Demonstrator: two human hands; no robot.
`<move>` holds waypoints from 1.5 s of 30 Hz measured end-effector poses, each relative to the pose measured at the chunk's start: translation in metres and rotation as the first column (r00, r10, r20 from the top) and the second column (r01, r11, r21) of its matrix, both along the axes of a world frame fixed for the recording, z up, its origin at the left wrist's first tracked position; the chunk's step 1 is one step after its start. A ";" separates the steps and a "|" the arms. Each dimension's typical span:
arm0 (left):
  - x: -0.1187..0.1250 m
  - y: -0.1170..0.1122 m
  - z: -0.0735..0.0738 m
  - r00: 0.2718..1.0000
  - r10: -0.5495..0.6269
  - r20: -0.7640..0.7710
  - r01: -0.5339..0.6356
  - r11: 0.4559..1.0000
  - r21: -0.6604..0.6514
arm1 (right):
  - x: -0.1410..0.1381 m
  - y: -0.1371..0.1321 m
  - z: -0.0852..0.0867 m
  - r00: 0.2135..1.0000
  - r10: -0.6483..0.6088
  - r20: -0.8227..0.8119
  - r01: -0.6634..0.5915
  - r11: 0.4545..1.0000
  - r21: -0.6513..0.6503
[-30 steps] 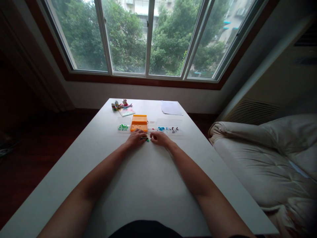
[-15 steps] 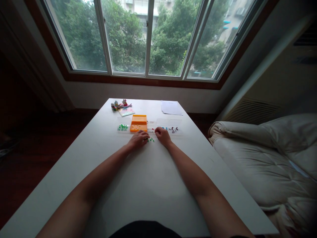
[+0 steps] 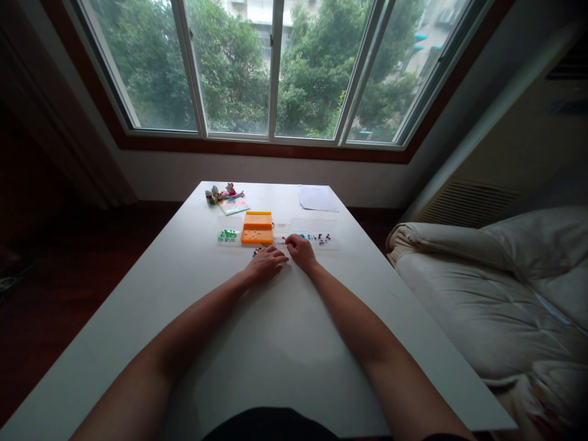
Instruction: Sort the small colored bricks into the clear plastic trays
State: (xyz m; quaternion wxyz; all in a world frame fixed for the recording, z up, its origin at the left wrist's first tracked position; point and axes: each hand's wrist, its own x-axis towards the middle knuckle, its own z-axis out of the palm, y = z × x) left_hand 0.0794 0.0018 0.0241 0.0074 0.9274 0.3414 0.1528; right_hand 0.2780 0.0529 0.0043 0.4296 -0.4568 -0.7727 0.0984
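Note:
My left hand (image 3: 267, 264) lies low over the table, its fingers stretched to the right and slightly apart. Just beyond its knuckles is a cluster of small dark and blue pieces (image 3: 256, 252). My right hand (image 3: 301, 250) is closed, fingertips pressed together beside the clear plastic tray (image 3: 327, 248); whatever is between them is too small to make out. Tiny red and blue pieces sit by its fingers, and dark pieces (image 3: 324, 237) lie farther right. An open orange case (image 3: 258, 225) holding small pale pieces stands behind my left hand. Green pieces (image 3: 227, 235) fill the tray's left part.
Small colourful figures (image 3: 215, 195) stand at the table's far left, next to a pastel card (image 3: 234, 206). White paper sheets (image 3: 316, 198) lie at the far right. A cushioned seat (image 3: 487, 294) borders the right side, and a window is beyond the table.
My left hand has moved right and its fingers have straightened, now hiding the loose green pieces. The dark and blue cluster has come into sight behind it. My right hand has barely moved.

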 end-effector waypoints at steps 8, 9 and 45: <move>0.011 0.001 -0.002 0.999 0.041 0.007 -0.041 0.999 0.002 | 0.002 0.000 0.004 0.993 -0.094 -0.068 0.094 0.995 0.009; 0.012 0.002 -0.003 0.999 0.044 0.010 -0.045 0.999 0.002 | 0.002 0.000 0.004 0.991 -0.106 -0.077 0.107 0.994 0.011; -0.010 0.013 0.001 0.968 0.119 0.221 -0.127 0.992 0.023 | 0.000 -0.003 0.005 0.993 -0.089 -0.072 0.089 0.996 -0.012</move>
